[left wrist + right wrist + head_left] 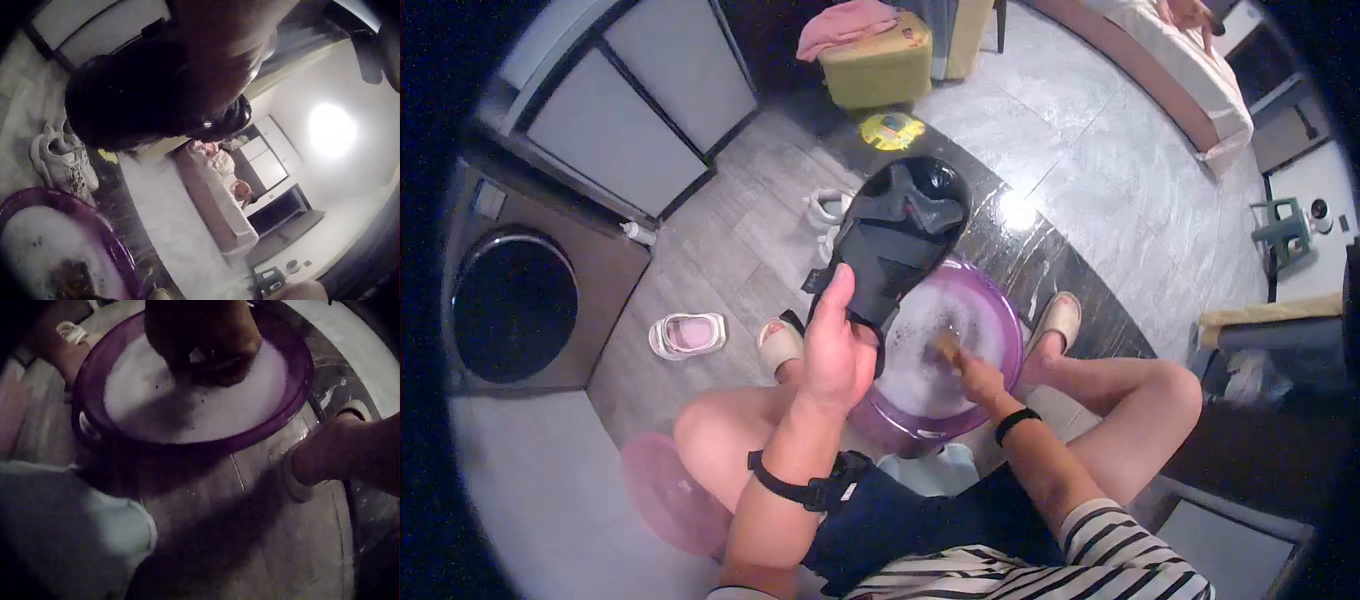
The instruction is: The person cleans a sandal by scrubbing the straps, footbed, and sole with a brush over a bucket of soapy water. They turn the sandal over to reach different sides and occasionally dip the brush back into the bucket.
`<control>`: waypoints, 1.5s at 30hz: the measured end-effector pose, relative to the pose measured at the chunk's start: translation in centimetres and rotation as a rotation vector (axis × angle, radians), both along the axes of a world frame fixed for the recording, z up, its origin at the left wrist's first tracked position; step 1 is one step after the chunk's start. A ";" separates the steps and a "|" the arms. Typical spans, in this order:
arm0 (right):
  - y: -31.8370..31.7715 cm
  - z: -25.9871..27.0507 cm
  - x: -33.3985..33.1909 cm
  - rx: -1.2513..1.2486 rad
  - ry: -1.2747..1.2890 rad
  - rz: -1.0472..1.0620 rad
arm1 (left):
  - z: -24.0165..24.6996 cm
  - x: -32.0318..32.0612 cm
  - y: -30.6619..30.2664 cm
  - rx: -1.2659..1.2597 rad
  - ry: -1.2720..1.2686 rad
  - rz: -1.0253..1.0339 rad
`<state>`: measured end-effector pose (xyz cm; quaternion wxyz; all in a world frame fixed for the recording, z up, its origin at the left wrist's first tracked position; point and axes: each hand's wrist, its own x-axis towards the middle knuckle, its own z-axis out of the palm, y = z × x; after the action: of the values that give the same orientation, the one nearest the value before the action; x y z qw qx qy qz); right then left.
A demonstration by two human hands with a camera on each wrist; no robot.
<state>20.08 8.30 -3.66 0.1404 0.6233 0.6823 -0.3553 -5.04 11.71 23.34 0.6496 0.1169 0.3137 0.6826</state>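
My left hand point(837, 350) grips a black shoe point(900, 240) near one end and holds it up, partly over the left side of a purple basin point(1003, 305). In the left wrist view the shoe point(131, 103) is a large dark shape beside the basin's rim point(119, 240). White suds with dark specks fill the basin. My right hand point(982, 382) holds a brown brush point(947, 346) low at the foam, its far end hidden there. The right wrist view shows the curled right hand point(206, 347) over the suds, with the brush mostly hidden.
White sneakers point(828, 208) stand behind the shoe, and a pale clog point(688, 335) lies to the left. Slippered feet flank the basin. A pink basin point(668, 490) is at lower left. Farther back are a yellow case point(880, 75) and a green stool point(1280, 232).
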 end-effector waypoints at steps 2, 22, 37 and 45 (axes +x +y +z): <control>0.8 0.1 0.5 -0.054 0.011 0.071 | -0.3 -0.1 0.2 0.053 -0.086 0.035; 2.0 29.2 -5.3 0.534 0.646 -0.049 | -3.5 1.5 2.3 0.057 -0.057 -0.069; 5.1 25.9 -6.2 0.839 0.449 0.077 | -3.0 2.2 1.3 -0.041 0.028 -0.012; 5.7 27.2 -6.7 0.851 0.453 0.033 | -4.0 2.6 0.7 -0.021 0.114 -0.045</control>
<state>13.38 14.01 23.50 -0.2736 0.5214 0.7904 -0.1690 -2.42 12.44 19.39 0.6473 0.1556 0.3546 0.6566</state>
